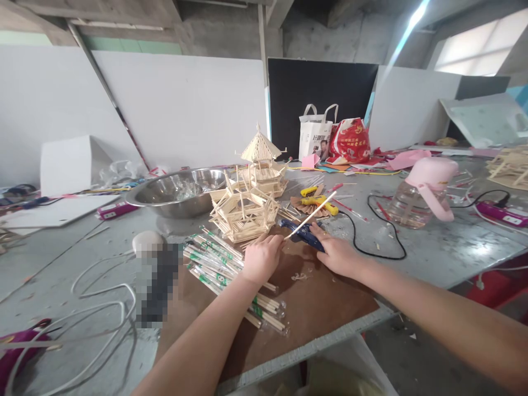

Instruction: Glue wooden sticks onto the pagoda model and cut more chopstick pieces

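Observation:
My left hand [263, 257] pinches the lower end of a pale wooden chopstick [315, 213], which slants up to the right. My right hand [340, 252] is wrapped round a dark blue hand tool [304, 233]; its kind cannot be made out, though it resembles pliers or cutters. The chopstick crosses in front of the tool's head. Beneath my left wrist lie several wrapped chopsticks [214, 258] in clear and green packaging. Just beyond my hands stands an open stick frame [243, 217], and behind it a small pavilion model [259, 159] with a pointed roof.
A brown mat [325, 308] covers the table's front edge. A yellow corded tool [324, 204] lies beyond my right hand, its black cable looping right. A metal basin [181, 206] stands left, a pink-topped bottle [424, 192] right. White cable [124, 308] coils at left.

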A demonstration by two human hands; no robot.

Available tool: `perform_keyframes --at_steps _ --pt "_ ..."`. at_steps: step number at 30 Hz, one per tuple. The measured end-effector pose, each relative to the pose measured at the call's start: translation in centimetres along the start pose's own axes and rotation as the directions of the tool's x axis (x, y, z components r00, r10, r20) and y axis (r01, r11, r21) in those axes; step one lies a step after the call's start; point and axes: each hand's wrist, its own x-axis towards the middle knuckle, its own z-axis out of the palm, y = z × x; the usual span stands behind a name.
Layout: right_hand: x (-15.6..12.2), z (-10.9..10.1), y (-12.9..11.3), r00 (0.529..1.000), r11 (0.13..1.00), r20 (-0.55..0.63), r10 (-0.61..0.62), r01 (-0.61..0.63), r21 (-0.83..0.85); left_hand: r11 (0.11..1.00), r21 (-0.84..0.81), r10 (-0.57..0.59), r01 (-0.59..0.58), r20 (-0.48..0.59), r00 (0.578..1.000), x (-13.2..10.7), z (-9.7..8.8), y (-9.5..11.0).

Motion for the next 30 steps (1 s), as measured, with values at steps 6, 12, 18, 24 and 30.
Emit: perform_keyframes --at_steps 6,12,18,24,30 --pt "-0.1 0.2 0.0 0.999 0.999 -0.046 -0.026 0.025 -0.038 0.994 -0.088 -0.063 0.065 0.027 0.998 -0.2 -0.5 0.8" --pt "0.0 0.6 0.4 0.987 0.994 -0.117 -0.111 0.109 -0.030 0.955 -0.271 -0.104 0.117 0.063 0.993 -0.2 -0.7 1.5" --pt "0.4 1.2 0.7 0.970 0.987 -0.184 -0.158 0.154 -0.034 0.962 -0.269 -0.070 0.057 -0.040 0.997 0.0 -0.2 0.9" --pt "0.4 1.0 0.4 0.966 0.985 -0.194 -0.172 0.169 -0.030 0.940 -0.337 0.018 -0.047 -0.088 0.996 -0.3 -0.3 0.4" --pt "0.7 1.1 0.6 0.967 0.983 -0.183 -0.176 0.184 0.026 0.978 -0.158 0.118 -0.137 -0.125 0.985 -0.1 -0.4 -0.3"
